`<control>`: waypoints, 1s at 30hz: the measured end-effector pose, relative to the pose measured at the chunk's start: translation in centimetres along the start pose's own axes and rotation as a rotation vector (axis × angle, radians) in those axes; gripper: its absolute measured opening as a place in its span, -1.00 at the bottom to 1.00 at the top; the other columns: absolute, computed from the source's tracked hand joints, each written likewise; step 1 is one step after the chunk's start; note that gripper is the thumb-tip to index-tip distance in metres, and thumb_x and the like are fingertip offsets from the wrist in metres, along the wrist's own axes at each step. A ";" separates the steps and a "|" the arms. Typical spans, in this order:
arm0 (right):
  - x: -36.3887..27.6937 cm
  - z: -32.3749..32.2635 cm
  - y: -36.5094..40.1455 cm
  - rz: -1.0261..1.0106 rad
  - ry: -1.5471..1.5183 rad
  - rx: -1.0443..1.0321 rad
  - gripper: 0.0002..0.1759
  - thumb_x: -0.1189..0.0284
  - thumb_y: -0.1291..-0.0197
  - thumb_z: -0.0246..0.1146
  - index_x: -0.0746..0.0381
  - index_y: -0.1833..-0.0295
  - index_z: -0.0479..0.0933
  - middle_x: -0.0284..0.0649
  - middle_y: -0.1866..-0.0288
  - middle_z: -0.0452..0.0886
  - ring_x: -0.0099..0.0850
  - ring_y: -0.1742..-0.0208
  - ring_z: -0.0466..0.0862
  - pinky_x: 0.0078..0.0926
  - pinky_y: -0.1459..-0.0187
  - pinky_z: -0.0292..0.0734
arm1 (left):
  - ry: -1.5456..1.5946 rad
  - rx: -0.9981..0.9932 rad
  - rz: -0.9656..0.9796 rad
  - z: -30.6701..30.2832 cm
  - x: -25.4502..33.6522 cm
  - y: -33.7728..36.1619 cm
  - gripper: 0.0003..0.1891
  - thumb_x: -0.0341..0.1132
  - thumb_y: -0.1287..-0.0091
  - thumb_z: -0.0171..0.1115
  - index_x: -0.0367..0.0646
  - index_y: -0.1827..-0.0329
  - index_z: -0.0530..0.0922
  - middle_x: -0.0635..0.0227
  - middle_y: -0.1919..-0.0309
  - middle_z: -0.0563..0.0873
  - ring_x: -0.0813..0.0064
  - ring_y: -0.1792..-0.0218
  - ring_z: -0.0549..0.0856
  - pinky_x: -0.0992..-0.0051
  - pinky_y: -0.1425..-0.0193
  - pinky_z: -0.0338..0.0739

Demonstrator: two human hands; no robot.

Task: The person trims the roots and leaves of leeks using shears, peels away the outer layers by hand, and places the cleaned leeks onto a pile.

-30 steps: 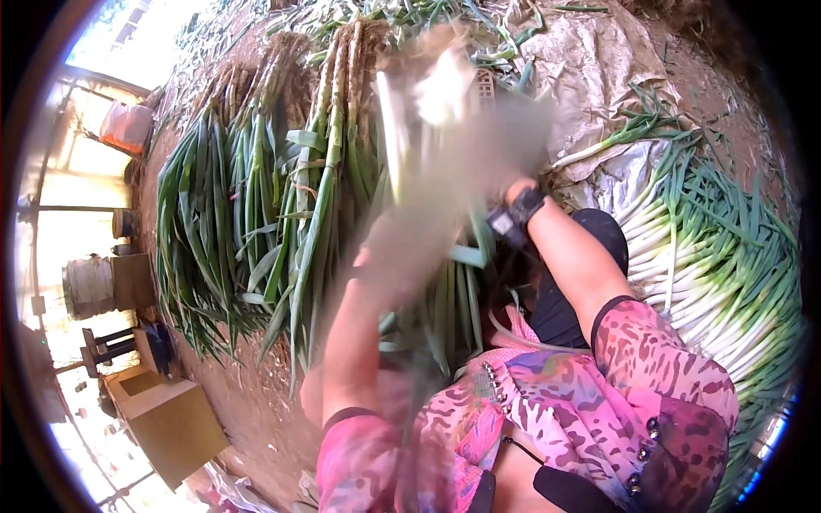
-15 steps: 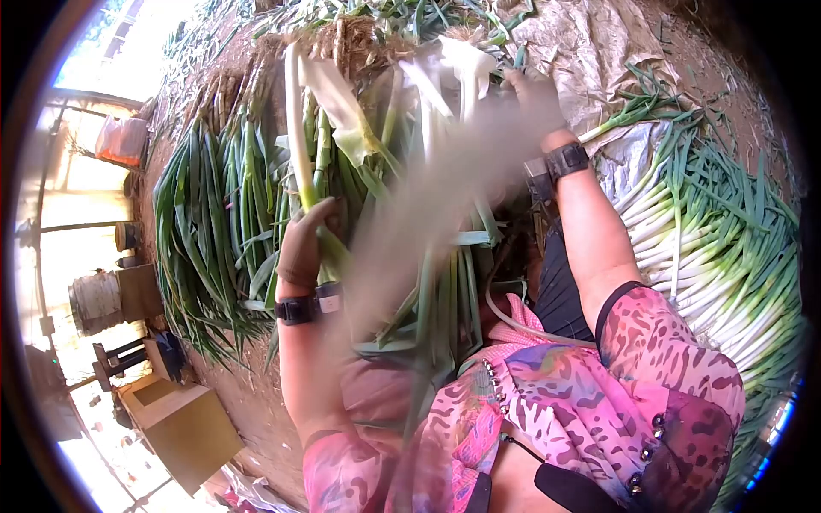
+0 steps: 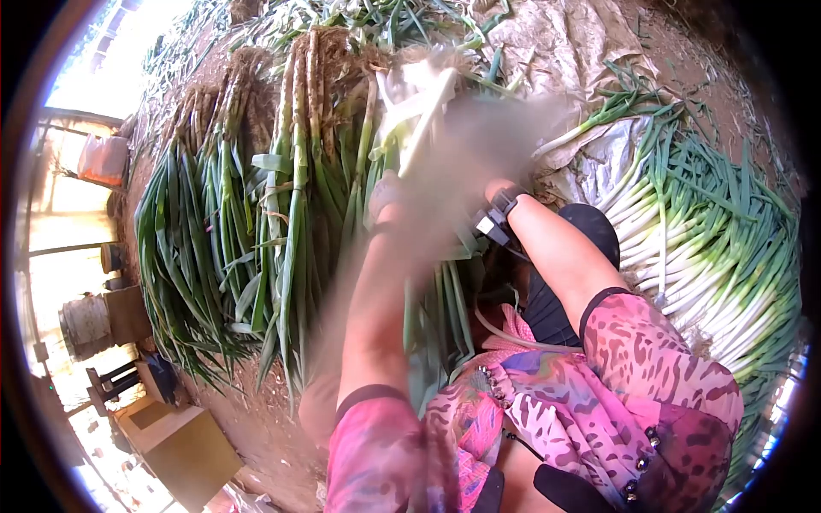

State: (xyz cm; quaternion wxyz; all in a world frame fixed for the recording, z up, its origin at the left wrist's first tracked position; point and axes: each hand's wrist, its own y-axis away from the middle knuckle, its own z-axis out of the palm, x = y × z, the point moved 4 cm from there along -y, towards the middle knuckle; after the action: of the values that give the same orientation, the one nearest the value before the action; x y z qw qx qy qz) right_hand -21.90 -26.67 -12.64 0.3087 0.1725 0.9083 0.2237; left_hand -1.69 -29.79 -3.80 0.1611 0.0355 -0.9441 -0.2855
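My left hand point(image 3: 387, 195), in a brownish glove, is closed around a green onion whose white stalk point(image 3: 430, 118) slants up to the right. Pale, loose outer layers and other white stalks lie just beyond it. My right hand point(image 3: 498, 162) is close by on the right, but a blurred grey-brown band covers its fingers, so its grip is hidden. Unpeeled green onions point(image 3: 295, 197) with brown roots and long green leaves lie beside my left hand. Both wrists wear dark bands.
A large pile of clean white-stalked green onions point(image 3: 684, 265) spreads on the right. Crumpled sheeting point(image 3: 560, 51) lies on the soil ahead. A cardboard box point(image 3: 184, 445) and a bucket-like container point(image 3: 85, 327) stand at the left.
My left hand has moved right with a green onion, toward my right hand. My right hand has come lower and to the left. The pale outer layer that hung beside the stalk has shifted right too.
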 end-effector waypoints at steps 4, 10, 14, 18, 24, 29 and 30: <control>1.3 1.8 -2.8 -0.231 0.020 0.000 -0.61 0.26 -0.25 0.20 0.36 0.06 0.70 0.24 -0.02 0.68 0.13 -0.12 0.67 -0.09 -0.14 0.57 | 0.023 -0.183 0.026 1.7 -1.3 -3.2 -0.36 -0.05 0.04 0.57 -0.26 -0.09 0.66 0.00 0.01 0.80 0.11 -0.03 0.79 0.29 -0.13 0.67; -2.7 -2.5 3.7 -0.072 -0.436 0.093 -0.60 0.25 -0.29 0.17 0.36 -0.02 0.66 0.23 -0.06 0.68 0.15 -0.16 0.65 -0.08 -0.21 0.52 | -0.033 0.041 0.102 -1.2 4.5 6.1 -0.28 -0.07 -0.16 0.48 -0.19 -0.34 0.43 -0.02 0.00 0.78 0.05 -0.02 0.79 0.19 -0.09 0.69; -6.2 -5.9 8.0 0.103 -0.137 0.249 -0.64 0.31 -0.32 0.14 0.29 -0.08 0.63 0.18 -0.05 0.71 0.13 -0.16 0.68 -0.01 -0.19 0.57 | 0.027 0.040 -0.077 3.3 4.9 2.1 -0.42 -0.04 -0.52 0.17 -0.20 -0.46 0.38 -0.10 -0.06 0.74 -0.01 -0.08 0.77 0.13 -0.06 0.70; -7.0 -5.8 10.1 0.026 -0.133 0.134 -0.60 0.20 -0.30 0.21 0.28 -0.01 0.69 0.18 -0.01 0.72 0.11 -0.06 0.73 -0.04 -0.10 0.62 | 0.144 -0.002 -0.121 1.2 5.5 5.8 -0.37 -0.07 -0.36 0.37 -0.38 -0.33 0.48 -0.02 -0.10 0.75 0.07 -0.15 0.75 0.24 -0.17 0.69; -8.2 -7.1 11.8 -0.126 -0.224 0.019 -0.49 0.17 -0.19 0.25 0.42 0.00 0.68 0.31 0.01 0.69 0.17 -0.13 0.68 -0.08 -0.18 0.58 | 0.102 -0.065 0.022 -0.5 3.3 7.7 -0.58 -0.15 -0.12 0.42 -0.23 0.02 0.77 -0.07 0.13 0.81 -0.03 0.03 0.80 0.16 -0.02 0.69; -4.8 -2.5 8.0 -0.209 -0.339 -0.072 -0.43 0.03 -0.32 0.18 0.31 -0.12 0.66 0.19 -0.08 0.70 0.07 -0.15 0.69 -0.17 -0.17 0.54 | 0.349 -0.225 0.140 0.4 -1.2 5.3 -0.52 -0.09 -0.15 0.40 -0.24 -0.05 0.75 0.05 0.11 0.83 0.15 0.07 0.81 0.28 -0.02 0.64; -5.9 -3.7 9.0 -0.228 -0.386 -0.113 -0.43 0.02 -0.35 0.16 0.27 -0.16 0.65 0.15 -0.11 0.69 0.03 -0.16 0.69 -0.18 -0.19 0.53 | 0.432 -0.254 0.198 0.0 -2.0 5.1 -0.51 -0.07 -0.16 0.40 -0.25 -0.05 0.75 0.07 0.11 0.83 0.20 0.07 0.81 0.30 -0.03 0.64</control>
State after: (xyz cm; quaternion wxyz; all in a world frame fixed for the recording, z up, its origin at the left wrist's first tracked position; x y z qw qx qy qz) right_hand -18.24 -22.86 -2.55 0.5090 0.0907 0.8321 0.2008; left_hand 0.34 -25.20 -1.57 0.3891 -0.0175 -0.8434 -0.3701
